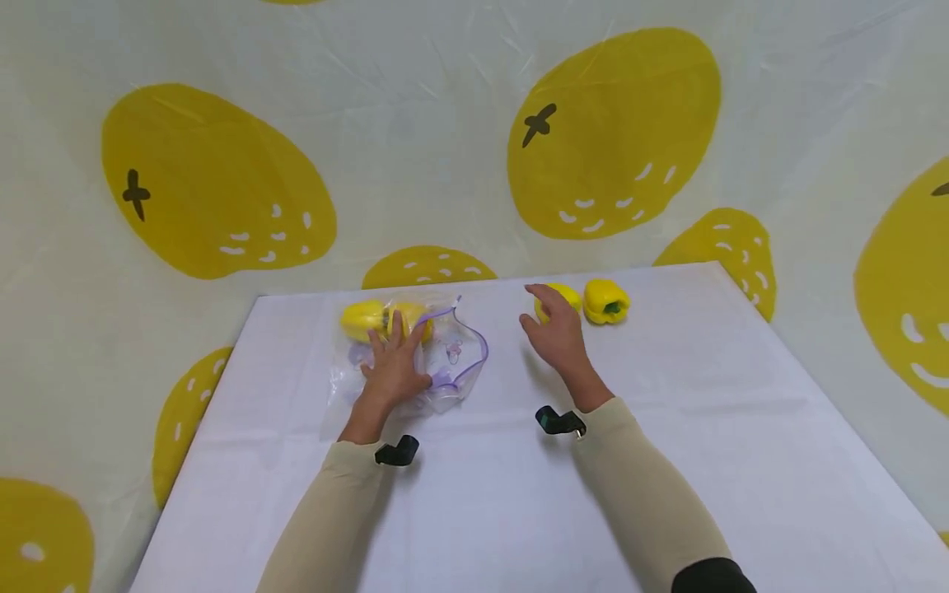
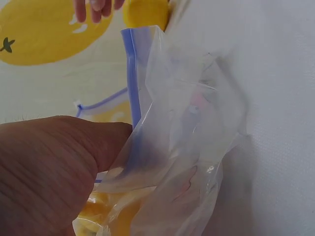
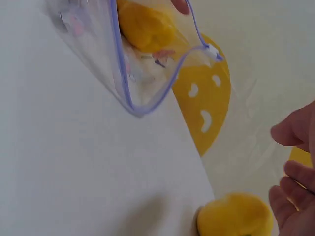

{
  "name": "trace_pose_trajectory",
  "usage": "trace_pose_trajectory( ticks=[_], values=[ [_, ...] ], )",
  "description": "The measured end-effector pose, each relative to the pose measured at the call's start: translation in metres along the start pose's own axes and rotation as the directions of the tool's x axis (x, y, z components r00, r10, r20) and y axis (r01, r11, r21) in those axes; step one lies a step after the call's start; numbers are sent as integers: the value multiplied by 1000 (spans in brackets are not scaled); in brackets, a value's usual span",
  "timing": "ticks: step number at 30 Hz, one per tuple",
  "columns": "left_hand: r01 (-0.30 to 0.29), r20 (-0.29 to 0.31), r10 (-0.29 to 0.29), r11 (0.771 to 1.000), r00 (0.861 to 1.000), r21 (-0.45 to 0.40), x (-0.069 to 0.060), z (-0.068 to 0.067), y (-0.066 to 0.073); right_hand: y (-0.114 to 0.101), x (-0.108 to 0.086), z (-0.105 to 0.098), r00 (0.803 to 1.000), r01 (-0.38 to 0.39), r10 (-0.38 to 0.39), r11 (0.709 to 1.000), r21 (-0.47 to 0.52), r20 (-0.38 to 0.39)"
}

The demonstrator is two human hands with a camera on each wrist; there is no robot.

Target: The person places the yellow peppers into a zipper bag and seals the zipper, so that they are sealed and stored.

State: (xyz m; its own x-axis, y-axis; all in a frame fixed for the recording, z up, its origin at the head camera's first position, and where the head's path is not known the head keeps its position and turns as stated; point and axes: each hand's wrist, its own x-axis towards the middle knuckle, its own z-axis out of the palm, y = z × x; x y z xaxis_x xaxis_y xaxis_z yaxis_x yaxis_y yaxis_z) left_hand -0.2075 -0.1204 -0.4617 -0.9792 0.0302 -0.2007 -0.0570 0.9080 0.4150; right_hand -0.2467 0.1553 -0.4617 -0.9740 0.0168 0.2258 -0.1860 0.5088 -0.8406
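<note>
Clear zip bag (image 1: 458, 362) on the surface (image 1: 474, 519), yellow peppers (image 1: 362, 319) inside.
From the head feed I judge the step as steadying the bag with the left hand (image 1: 396, 371), fingers spread on it; the right hand (image 1: 559, 336), fingers parted and holding nothing, hangs at one loose pepper (image 1: 569, 295), a second loose pepper (image 1: 604, 301) just beside. Next move, I'd say: curl round the nearer one. White surface; behind, pale sheet (image 1: 415, 165) printed with yellow fruit.
</note>
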Motion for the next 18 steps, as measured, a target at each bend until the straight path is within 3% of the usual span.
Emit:
trace_pose_trajectory(
  ticks=[3, 7, 12, 18],
  values=[
    [5, 4, -5, 1000, 1000, 3, 0, -1, -1, 9, 5, -8, 997, 2, -4, 1000, -25, -75],
    [3, 14, -3, 1000, 1000, -4, 0, 0, -1, 18, 10, -19, 991, -52, 43, 997, -65, -129],
    [-7, 15, 7, 1000, 1000, -11, -3, 2, 0, 26, 14, -27, 983, -164, 153, 980, -113, -98],
    [-15, -3, 15, 1000, 1000, -24, -5, 3, -1, 34, 18, -26, 976, -217, 210, 966, -143, -65]
  ],
)
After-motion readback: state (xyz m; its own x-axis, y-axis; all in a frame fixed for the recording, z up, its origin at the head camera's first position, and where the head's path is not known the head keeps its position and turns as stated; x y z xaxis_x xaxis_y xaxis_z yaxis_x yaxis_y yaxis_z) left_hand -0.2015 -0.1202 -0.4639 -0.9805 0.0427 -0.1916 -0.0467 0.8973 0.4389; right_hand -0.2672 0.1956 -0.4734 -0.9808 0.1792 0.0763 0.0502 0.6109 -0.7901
